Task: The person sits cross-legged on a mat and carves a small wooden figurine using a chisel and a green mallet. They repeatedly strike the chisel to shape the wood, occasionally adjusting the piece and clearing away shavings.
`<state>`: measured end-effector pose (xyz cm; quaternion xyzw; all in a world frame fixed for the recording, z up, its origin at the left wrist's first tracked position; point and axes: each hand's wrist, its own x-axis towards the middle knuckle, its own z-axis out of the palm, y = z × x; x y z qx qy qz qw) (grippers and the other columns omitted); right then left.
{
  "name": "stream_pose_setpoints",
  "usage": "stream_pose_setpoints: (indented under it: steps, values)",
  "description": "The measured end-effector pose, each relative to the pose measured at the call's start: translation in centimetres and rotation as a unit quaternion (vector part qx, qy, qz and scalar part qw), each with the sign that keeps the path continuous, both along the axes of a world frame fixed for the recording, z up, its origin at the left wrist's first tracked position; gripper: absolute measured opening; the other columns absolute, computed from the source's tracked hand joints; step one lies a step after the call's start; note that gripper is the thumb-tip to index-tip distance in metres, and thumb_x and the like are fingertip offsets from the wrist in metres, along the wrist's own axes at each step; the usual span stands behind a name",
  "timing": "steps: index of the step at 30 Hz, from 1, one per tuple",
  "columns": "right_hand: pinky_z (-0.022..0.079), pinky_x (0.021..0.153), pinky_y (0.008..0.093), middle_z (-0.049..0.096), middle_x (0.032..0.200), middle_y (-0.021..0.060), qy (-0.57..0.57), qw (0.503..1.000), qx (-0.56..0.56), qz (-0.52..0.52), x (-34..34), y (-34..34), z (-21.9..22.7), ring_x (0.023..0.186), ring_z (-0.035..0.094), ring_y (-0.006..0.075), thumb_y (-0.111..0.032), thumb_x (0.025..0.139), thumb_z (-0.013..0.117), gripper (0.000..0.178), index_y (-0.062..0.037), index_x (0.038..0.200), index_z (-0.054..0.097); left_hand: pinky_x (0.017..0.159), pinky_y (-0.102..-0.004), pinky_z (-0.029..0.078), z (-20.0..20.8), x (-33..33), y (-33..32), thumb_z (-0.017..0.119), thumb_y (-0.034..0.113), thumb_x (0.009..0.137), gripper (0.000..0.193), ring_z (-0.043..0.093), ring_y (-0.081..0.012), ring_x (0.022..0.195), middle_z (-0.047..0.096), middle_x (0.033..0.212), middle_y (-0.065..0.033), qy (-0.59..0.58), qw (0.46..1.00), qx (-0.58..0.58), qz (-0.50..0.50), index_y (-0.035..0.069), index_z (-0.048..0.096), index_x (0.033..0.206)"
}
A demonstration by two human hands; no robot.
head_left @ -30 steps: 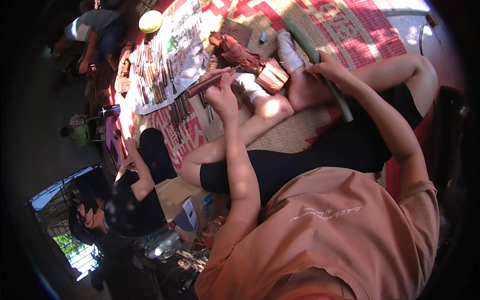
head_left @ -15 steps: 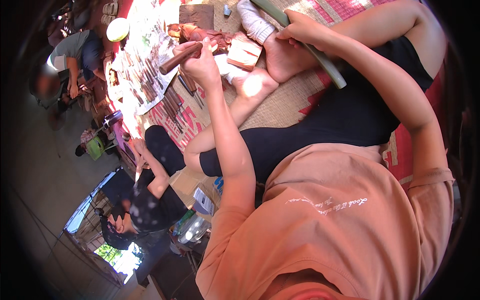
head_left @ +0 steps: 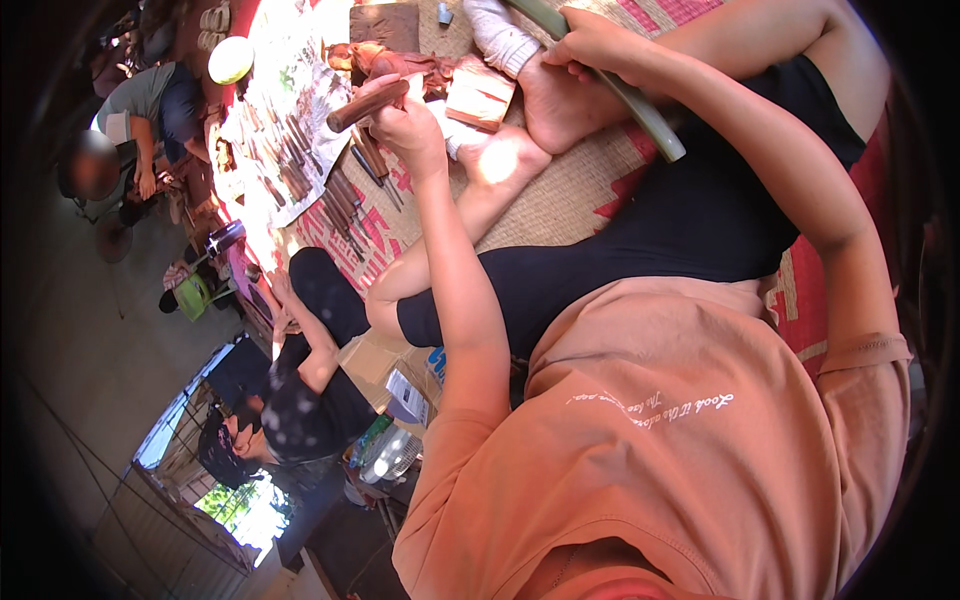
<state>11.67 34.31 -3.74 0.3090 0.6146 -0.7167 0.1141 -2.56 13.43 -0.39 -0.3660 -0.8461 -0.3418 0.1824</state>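
My left hand is closed around a brown wooden tool handle, whose blunt end sticks out to the left. The tool's other end is hidden, so I cannot tell its kind. Just beyond that hand lies a reddish-brown wood carving, with a pale-faced wooden block to its right, by my feet. At the upper right, my right hand grips a long grey-green stick, held slanting over my leg. The stick's far end runs out of the top of the view.
Several wooden-handled tools lie on the patterned mat and a pale sheet at left. A dark board lies beyond the carving. Nearby sit a person in black and another in grey. A cardboard box stands beside my left arm.
The whole view has shifted slightly. The handle in my left hand has tipped a little closer to level. My right hand still grips the stick, nearly unmoved.
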Motion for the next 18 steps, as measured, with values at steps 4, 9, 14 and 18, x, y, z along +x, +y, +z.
stream_pose_setpoints:
  steps: [4,9,14,18]
  values:
    - [0.048,0.052,0.0327,0.061,0.067,0.0109,-0.005,1.000,0.025,-0.012,0.4,0.0,1.0,0.059,0.060,0.0192,-0.012,0.075,0.067,0.023,0.0038,0.087,0.055,0.075,-0.0382,0.049,0.1,-0.4,-0.4,0.062,-0.003,0.081,0.012,0.062,-0.0312,0.082,0.059,0.087,-0.0143,0.038,0.996,-0.052,-0.058,0.000,0.055,0.090]
    - [0.047,0.050,0.0327,0.061,0.065,0.0116,-0.011,0.999,0.047,0.001,0.6,0.1,1.6,0.057,0.061,0.0201,-0.015,0.075,0.067,0.024,0.0040,0.085,0.056,0.075,-0.0388,0.049,0.4,-0.3,-0.1,0.062,-0.006,0.079,0.014,0.061,-0.0320,0.081,0.057,0.087,-0.0141,0.019,0.996,-0.051,-0.073,0.000,0.055,0.090]
    - [0.046,0.049,0.0324,0.061,0.064,0.0110,-0.009,0.999,0.037,-0.007,0.4,0.1,1.2,0.056,0.061,0.0204,-0.016,0.074,0.067,0.023,0.0028,0.083,0.057,0.074,-0.0396,0.049,0.5,-0.8,-0.1,0.064,-0.008,0.076,0.022,0.061,-0.0330,0.082,0.056,0.089,-0.0138,0.066,0.987,-0.079,-0.123,0.000,0.053,0.093]
    - [0.046,0.050,0.0327,0.062,0.063,0.0115,-0.016,0.998,0.059,0.009,0.3,0.1,1.3,0.057,0.061,0.0209,-0.016,0.073,0.067,0.022,0.0025,0.081,0.059,0.074,-0.0407,0.049,0.5,-1.2,-0.3,0.063,-0.009,0.075,0.024,0.060,-0.0338,0.085,0.056,0.091,-0.0146,0.066,0.979,-0.101,-0.161,0.001,0.053,0.095]
